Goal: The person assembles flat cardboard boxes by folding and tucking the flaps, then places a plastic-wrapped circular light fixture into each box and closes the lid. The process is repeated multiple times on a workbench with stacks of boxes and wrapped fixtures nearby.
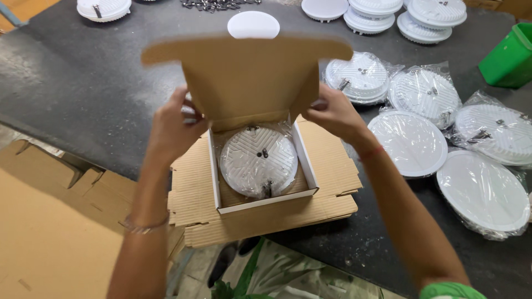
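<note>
The raised cardboard lid [249, 77] blocks the lower part of the white disc [254, 23] at 12 o'clock. Fingertips of the left hand [173, 128] and right hand [334, 113] vanish behind the lid's side flaps. The green bin [509, 58] at 2 o'clock is cut off by the edge (same for the top lamps [435, 14]). Metal clips [213, 4] are too small to make out.

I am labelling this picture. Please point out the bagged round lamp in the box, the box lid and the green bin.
Bagged round lamp [259, 160], head view, ribbed back.
Box lid [249, 75], head view, inner face.
Green bin [507, 58], head view, side wall.
</note>
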A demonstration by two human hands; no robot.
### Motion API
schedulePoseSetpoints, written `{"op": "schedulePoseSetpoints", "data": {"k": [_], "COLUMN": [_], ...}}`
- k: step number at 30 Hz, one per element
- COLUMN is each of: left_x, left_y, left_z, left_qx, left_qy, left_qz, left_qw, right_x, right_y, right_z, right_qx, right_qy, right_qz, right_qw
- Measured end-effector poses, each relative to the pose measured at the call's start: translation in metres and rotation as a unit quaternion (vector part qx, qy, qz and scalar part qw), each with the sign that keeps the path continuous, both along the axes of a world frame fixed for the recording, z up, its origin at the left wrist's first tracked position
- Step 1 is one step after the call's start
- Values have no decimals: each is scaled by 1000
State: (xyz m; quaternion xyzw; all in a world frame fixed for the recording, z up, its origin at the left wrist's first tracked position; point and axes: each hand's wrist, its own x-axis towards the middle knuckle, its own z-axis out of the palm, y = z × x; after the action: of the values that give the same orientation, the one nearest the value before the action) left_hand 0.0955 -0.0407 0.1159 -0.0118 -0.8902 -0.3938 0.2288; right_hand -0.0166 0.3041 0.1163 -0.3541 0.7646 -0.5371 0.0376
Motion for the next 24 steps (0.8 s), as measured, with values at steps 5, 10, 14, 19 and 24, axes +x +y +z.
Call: {"op": "schedulePoseSetpoints", "data": {"k": [5, 10, 14, 19, 24], "left_x": [52, 67, 81, 92, 103], "left_y": [-19, -12, 7, 24, 42], "left_z": [-12, -24, -44, -78, -98], "left_qx": [125, -1, -162, -98, -114], "left_qy": [-180, -300, -335, -242, -185], "left_qz": [-146, -122, -93, -81, -24], "left_qw": [965, 946, 923, 962, 976], "right_x": [15, 30, 60, 85, 96], "right_y": [40, 49, 55, 45, 38], "right_z": [-24, -40, -42, -59, -79], "right_qx": [-5, 179, 248, 295, 279], "right_qy": [-209, -69, 51, 19, -50], "right_qz": [85, 86, 107, 6, -66], "right_qw": [974, 978, 962, 955, 957]}}
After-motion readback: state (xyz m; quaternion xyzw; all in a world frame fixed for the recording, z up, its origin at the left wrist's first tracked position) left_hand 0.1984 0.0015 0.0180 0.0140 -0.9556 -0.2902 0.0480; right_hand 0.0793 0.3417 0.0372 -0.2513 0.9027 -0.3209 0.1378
